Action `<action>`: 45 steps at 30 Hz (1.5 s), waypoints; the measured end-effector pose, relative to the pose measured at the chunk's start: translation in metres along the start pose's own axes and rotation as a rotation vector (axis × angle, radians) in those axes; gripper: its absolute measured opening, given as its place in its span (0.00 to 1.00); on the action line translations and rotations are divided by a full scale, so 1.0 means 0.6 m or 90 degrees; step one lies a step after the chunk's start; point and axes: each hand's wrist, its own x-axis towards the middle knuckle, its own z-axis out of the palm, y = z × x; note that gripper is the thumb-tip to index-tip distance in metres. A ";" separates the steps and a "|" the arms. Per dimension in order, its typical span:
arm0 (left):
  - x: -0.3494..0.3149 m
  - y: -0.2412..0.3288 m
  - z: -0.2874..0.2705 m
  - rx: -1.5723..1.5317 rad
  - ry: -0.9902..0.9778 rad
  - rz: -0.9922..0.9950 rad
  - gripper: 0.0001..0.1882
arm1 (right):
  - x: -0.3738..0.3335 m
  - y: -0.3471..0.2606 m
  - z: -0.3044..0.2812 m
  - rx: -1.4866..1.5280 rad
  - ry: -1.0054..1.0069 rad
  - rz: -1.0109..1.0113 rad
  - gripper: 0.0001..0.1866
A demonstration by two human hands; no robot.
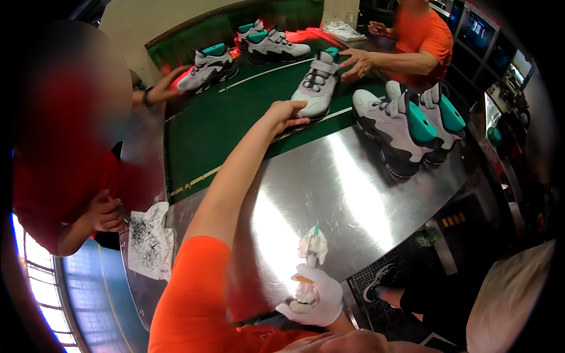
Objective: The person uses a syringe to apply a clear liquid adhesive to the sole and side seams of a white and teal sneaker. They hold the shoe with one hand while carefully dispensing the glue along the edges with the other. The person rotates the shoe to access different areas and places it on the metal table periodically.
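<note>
My bare left hand point(287, 116) is stretched out over the green belt and grips the toe of a white and grey sneaker point(318, 88) with black trim. A teal insert shows in that sneaker's collar. My right hand point(318, 297), in a white glove, is closed round a clear syringe point(311, 259) with a green needle tip pointing up and away from me. A white wad of cloth point(303, 242) shows beside the syringe. Near the heel of the gripped sneaker is a co-worker's hand point(356, 63); whether it touches the shoe I cannot tell.
Two sneakers point(391, 126) with teal inserts stand right on the steel table point(329, 176). More sneakers point(276, 47) sit along the far green belt point(206, 135). At left, another person's hand point(170, 85) reaches a sneaker point(207, 69); a black-stained cloth point(150, 241) lies at the table edge.
</note>
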 end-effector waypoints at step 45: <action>-0.931 0.036 -0.171 0.757 -0.021 0.209 0.29 | 0.009 -0.005 -0.011 0.204 -0.160 0.225 0.30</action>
